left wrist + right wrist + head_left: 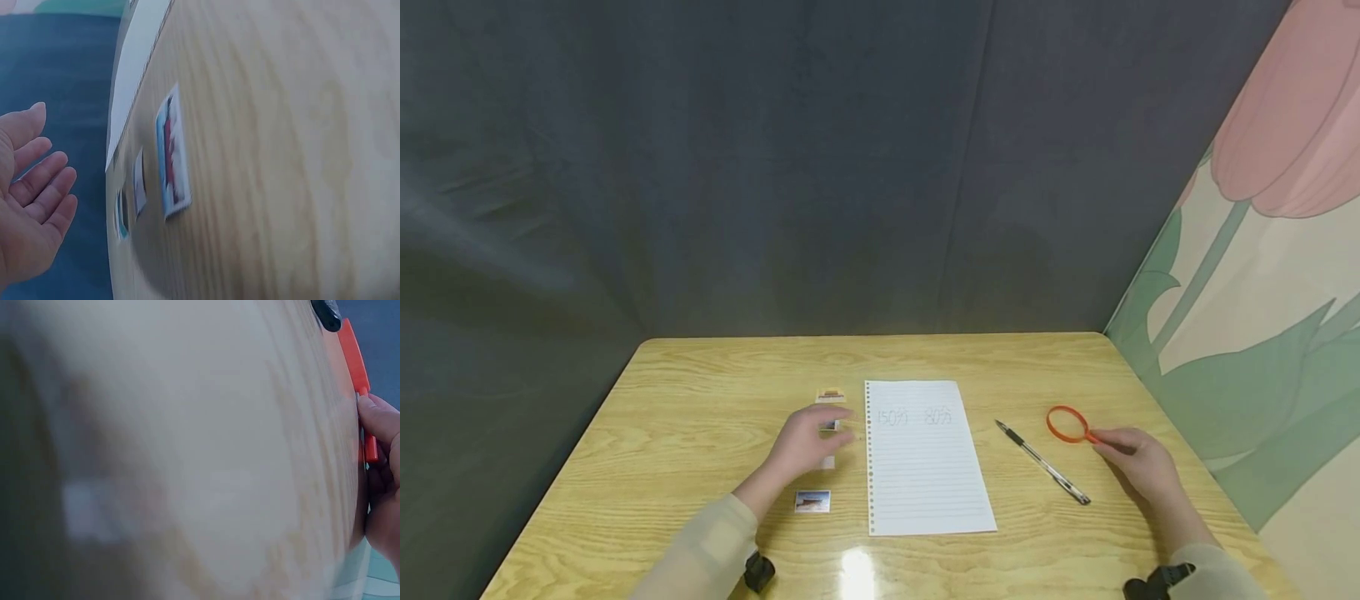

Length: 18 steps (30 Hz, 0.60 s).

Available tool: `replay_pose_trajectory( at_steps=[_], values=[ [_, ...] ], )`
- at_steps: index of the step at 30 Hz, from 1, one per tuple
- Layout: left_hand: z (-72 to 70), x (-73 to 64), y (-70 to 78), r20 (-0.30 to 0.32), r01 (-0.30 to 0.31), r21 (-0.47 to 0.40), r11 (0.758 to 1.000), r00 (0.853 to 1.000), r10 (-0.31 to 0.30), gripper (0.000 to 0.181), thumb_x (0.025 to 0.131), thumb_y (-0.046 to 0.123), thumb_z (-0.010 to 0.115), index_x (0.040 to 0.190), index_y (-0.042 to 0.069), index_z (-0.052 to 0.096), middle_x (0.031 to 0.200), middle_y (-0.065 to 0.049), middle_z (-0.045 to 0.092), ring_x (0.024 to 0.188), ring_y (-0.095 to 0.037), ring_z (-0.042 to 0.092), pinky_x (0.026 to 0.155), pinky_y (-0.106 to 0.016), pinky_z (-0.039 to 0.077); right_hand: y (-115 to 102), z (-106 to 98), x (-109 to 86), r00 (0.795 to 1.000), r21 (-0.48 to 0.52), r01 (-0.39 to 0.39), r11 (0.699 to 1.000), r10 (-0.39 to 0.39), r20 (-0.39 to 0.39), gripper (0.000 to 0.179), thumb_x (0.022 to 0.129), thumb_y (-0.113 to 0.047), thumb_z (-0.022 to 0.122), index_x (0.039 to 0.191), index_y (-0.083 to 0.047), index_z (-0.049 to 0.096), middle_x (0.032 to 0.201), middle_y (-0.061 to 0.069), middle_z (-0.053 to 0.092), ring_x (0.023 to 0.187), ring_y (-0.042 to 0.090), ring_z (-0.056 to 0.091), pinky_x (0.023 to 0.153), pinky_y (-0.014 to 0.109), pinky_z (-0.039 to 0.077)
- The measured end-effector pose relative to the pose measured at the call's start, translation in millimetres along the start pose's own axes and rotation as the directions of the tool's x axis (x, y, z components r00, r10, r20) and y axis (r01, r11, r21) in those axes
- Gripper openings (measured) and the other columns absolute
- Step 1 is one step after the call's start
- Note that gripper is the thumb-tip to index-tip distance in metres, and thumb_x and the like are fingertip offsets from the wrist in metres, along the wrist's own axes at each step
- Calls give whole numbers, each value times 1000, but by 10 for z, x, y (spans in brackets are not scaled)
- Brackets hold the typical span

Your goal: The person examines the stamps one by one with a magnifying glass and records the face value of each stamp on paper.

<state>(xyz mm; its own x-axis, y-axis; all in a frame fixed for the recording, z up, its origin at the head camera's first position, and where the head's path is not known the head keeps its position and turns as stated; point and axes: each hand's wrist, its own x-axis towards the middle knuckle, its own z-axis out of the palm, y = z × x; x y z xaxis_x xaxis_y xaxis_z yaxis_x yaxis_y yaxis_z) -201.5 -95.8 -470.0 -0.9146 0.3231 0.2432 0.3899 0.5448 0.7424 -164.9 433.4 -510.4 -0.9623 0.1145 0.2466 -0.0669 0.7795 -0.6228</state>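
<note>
Small postage stamps lie in a column left of the lined paper; the nearest stamp (pixel 812 501) shows a blue and red picture. My left hand (pixel 801 440) is above the middle of the column, fingers loosely bent and holding nothing, partly hiding two stamps. The left wrist view shows the same hand (pixel 34 194) raised off the table beside the stamps. At the right, my right hand (pixel 1142 467) pinches the handle of a red-rimmed magnifying glass (pixel 1091 437) between thumb and fingers. In the right wrist view, its red handle (pixel 371 449) sits by the thumb, low over the table.
A sheet of lined paper (pixel 928 492) with handwriting near its top lies mid-table. Between it and the magnifying glass is a pen (pixel 1045 464), lying slantwise. A dark curtain (pixel 850 167) hangs behind the wooden table (pixel 700 417); a flower-patterned wall (pixel 1285 333) borders the right side.
</note>
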Motion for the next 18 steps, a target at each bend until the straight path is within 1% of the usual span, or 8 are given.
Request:
replay_pose_trajectory(
  at_steps=[3, 5, 6, 8, 12, 15, 16, 18],
  values=[
    [-64, 21, -58, -13, 24, 8, 1000, 1000, -24, 35, 87, 17, 77, 120, 5, 71, 124, -10, 67, 122, -34, 57, 101, -50, 47, -11, 15, -3, 999, -17, -45, 999, 45, 4, 27, 91, -24, 74, 107, -3, 76, 107, 17, 70, 90, -9, 50, 87, 45, 48],
    [-105, 31, -102, -25, 31, 25, 999, 999, -30, 35, 88, 17, 76, 120, 5, 71, 124, -11, 67, 122, -35, 57, 101, -51, 47, -18, 16, -3, 998, -17, -65, 998, 65, 12, 27, 92, -25, 73, 107, -3, 76, 109, 19, 69, 93, 3, 55, 87, 54, 46],
    [-121, 36, -130, -30, 32, 33, 999, 999, -31, 35, 88, 17, 76, 120, 5, 71, 124, -12, 67, 121, -35, 57, 100, -51, 48, -20, 15, -3, 997, -17, -71, 997, 71, 14, 27, 93, -25, 72, 107, -2, 76, 110, 20, 68, 95, 9, 56, 88, 56, 46],
    [-153, 48, -185, -41, 29, 51, 998, 999, -27, 36, 88, 18, 76, 121, 5, 71, 123, -13, 67, 119, -35, 58, 99, -51, 48, -23, 12, 1, 997, -23, -82, 996, 82, 7, 27, 94, -25, 71, 106, -2, 76, 111, 21, 68, 97, 21, 58, 88, 57, 46],
    [-195, 73, -316, -59, 34, 60, 998, 998, -31, 38, 87, 19, 78, 121, 4, 70, 121, -13, 67, 116, -35, 60, 97, -52, 49, -34, -5, 16, 995, -40, -102, 994, 101, -18, 30, 95, -29, 69, 107, -2, 76, 112, 22, 69, 100, 31, 60, 87, 56, 46],
    [-207, 85, -411, -70, 30, 72, 997, 997, -25, 38, 85, 18, 79, 119, 2, 71, 119, -14, 68, 112, -36, 62, 95, -52, 51, -75, -24, 29, 993, -35, -115, 993, 114, -19, 33, 95, -31, 68, 109, -1, 74, 114, 23, 68, 104, 37, 59, 86, 54, 46],
    [-206, 91, -440, -67, 37, 70, 997, 997, -33, 38, 85, 18, 79, 119, 3, 71, 119, -14, 68, 111, -35, 62, 94, -51, 51, -103, -32, 35, 993, -32, -117, 993, 116, -16, 35, 95, -33, 68, 110, -2, 74, 115, 23, 67, 104, 37, 59, 85, 52, 47],
    [-205, 103, -482, -63, 49, 72, 996, 997, -45, 37, 85, 18, 79, 118, 3, 71, 118, -13, 68, 110, -34, 63, 94, -50, 51, -176, -51, 51, 993, -20, -116, 993, 116, -10, 36, 95, -33, 68, 112, -2, 73, 115, 23, 67, 99, 30, 62, 80, 43, 52]
  ],
)
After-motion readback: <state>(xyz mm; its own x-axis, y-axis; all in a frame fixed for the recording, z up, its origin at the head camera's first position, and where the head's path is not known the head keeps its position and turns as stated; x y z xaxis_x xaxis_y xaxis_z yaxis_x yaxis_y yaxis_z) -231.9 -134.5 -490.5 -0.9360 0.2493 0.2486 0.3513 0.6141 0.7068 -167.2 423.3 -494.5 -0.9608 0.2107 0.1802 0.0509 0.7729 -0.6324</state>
